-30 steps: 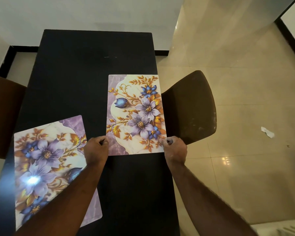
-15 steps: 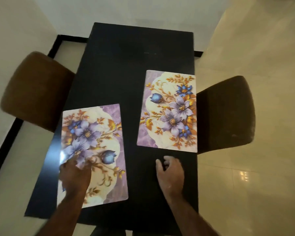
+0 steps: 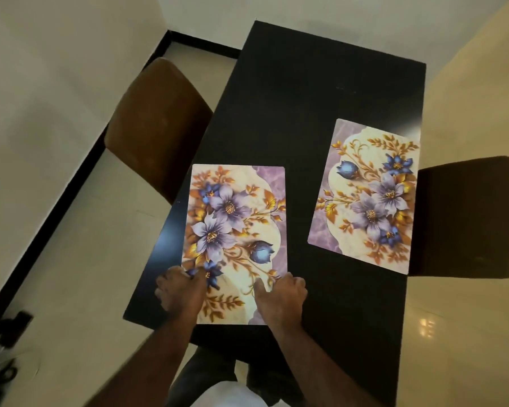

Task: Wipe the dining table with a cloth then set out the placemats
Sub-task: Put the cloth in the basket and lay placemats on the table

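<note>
- A black rectangular dining table [image 3: 321, 113] carries two placemats, well apart;
- the near floral placemat [image 3: 235, 230], purple flowers and gold leaves on cream, lies flat along the table's left edge, beside a brown upholstered chair [image 3: 156, 127];
- the right hand [image 3: 279, 298] pinches its right edge, thumb on top;
- the left hand [image 3: 181, 292] lies on its left edge, blurred; whether it grips, I cannot tell;
- the far floral placemat [image 3: 365, 195] lies at the right edge, beside a dark chair [image 3: 467, 218].

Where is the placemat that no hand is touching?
In the head view the free placemat lies on the right side of the black table, against the edge by the dark chair.
</note>
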Available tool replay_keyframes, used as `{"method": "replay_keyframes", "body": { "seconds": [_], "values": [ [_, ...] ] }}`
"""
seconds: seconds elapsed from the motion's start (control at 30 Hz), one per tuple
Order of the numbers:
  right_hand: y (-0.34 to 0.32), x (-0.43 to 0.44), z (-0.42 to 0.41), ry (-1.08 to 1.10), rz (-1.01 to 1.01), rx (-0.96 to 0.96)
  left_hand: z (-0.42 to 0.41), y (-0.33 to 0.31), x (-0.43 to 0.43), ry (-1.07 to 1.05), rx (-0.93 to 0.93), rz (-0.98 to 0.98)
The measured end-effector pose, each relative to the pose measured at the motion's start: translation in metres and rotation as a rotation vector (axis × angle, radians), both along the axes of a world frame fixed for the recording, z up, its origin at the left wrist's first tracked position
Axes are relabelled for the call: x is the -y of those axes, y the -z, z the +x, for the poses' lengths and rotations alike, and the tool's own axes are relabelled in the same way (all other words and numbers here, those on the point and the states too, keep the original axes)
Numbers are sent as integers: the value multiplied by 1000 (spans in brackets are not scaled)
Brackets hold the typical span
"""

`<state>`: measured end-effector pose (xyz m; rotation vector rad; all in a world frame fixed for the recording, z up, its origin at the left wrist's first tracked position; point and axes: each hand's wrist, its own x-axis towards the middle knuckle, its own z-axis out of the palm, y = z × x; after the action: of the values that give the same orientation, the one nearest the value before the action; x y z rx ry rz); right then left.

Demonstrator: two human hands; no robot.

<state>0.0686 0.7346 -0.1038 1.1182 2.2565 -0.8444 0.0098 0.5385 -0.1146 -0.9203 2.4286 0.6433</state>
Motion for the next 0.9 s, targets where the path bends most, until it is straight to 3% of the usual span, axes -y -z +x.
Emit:
{"method": "replay_keyframes", "body": {
  "seconds": [0.27,0.43,0.53,0.7,0.9],
  "values": [
    [25,-5,-15,367,4,-12,-15,6,20,-98,50,132],
    [30,-9,-15,347,17,-31,-25,13,34,-150,61,270],
    [34,-11,-14,309,42,-17,-25,8,40,-144,-34,467],
    [36,-18,-18,332,79,-36,-36,0,58,-47,-169,529],
    [4,-21,-40,497,-255,-203,-74,-5,77,-77,-190,609]
  ]
}}
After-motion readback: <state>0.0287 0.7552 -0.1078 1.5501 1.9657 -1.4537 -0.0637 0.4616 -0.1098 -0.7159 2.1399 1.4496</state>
